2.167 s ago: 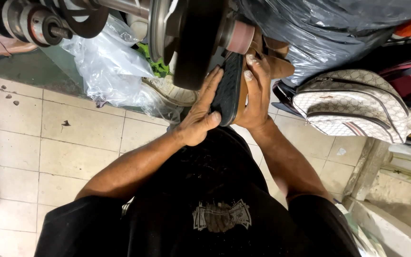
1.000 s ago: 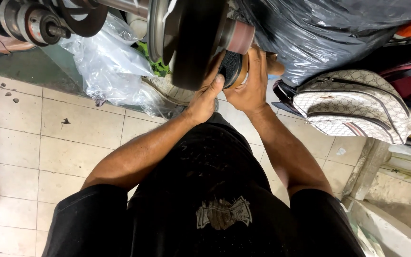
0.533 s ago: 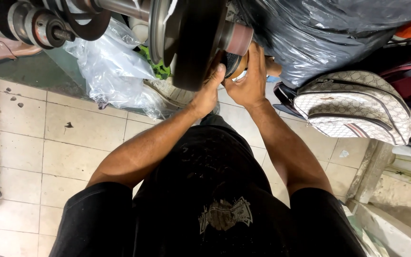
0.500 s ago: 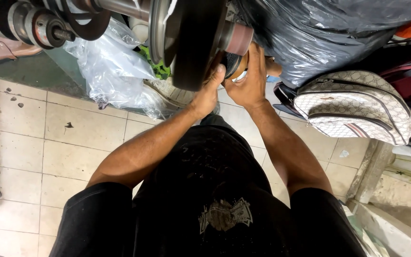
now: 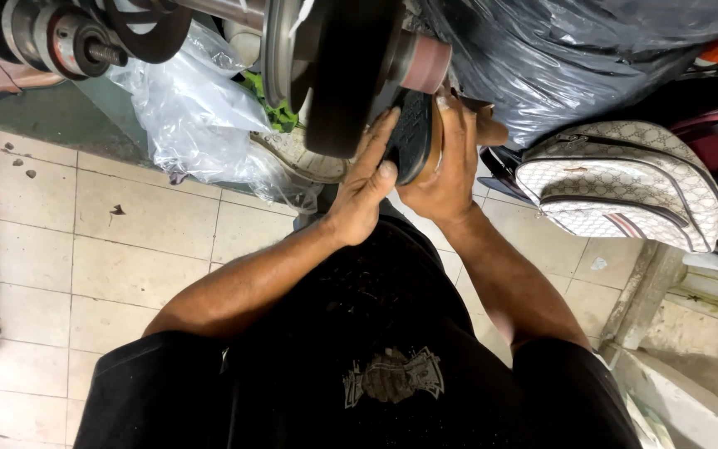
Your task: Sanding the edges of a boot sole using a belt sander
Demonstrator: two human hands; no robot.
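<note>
Tiled floor (image 5: 126, 241), shoe (image 5: 413, 137) lowered, sole now visible, both hands gripping

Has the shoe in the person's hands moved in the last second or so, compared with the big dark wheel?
Yes. The shoe has come down, out from behind the dark wheel; more of its black sole shows now.

The shoe sole (image 5: 413, 133) looks like matt black rubber with a rough moulded tread. The wheel (image 5: 351, 71) beside it is dull and dark, on a shiny metal shaft (image 5: 68, 41). Clear plastic bags (image 5: 193, 108) are glossy and crinkled; the floor (image 5: 126, 241) tiles are smooth, speckled beige.
</note>
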